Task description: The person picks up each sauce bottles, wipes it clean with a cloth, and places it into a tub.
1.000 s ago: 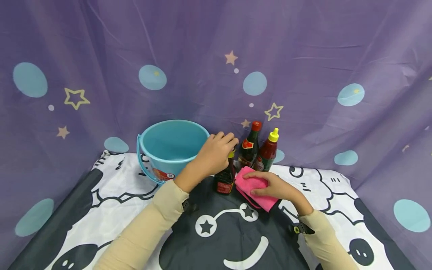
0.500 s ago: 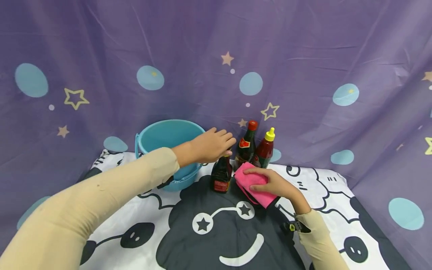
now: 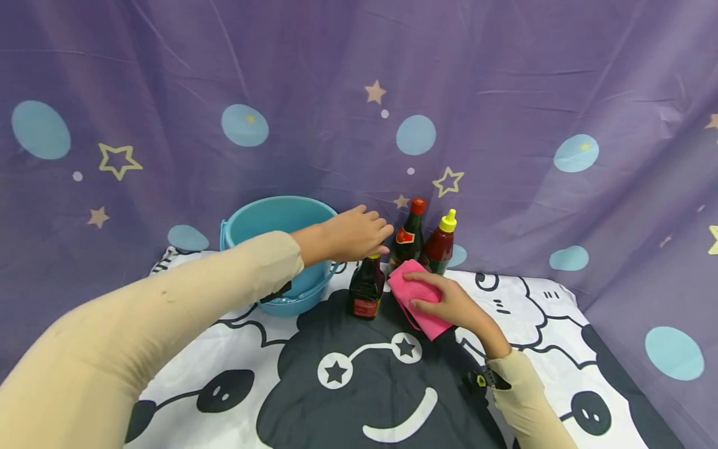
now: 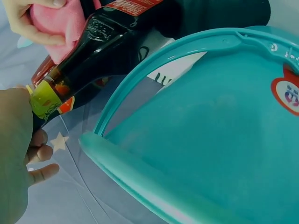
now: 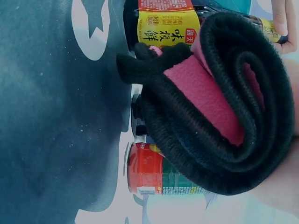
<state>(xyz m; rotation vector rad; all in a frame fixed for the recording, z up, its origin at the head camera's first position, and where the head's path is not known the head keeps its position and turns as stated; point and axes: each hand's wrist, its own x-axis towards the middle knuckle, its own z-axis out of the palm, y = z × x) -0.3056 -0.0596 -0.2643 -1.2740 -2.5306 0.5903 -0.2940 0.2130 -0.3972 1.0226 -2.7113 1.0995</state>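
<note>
The left forearm is swinging across the light-blue plastic bucket; the left hand's grip is pinching the dark glossy bottle by its top, apparently steadying it beside the bucket, while the right hand is clasping a folded pink, black-edged cloth alongside.

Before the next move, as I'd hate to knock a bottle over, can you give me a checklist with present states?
1. Left hand gripping the soy sauce bottle by its top: ok.
2. That bottle upright: ok.
3. Right hand holding the folded pink cloth: ok.
4. Red-capped bottle and yellow-capped sauce bottle standing: ok.
5. Left sleeve clear of the turquoise bucket: cannot tell; it crosses in front in the head view.
</note>
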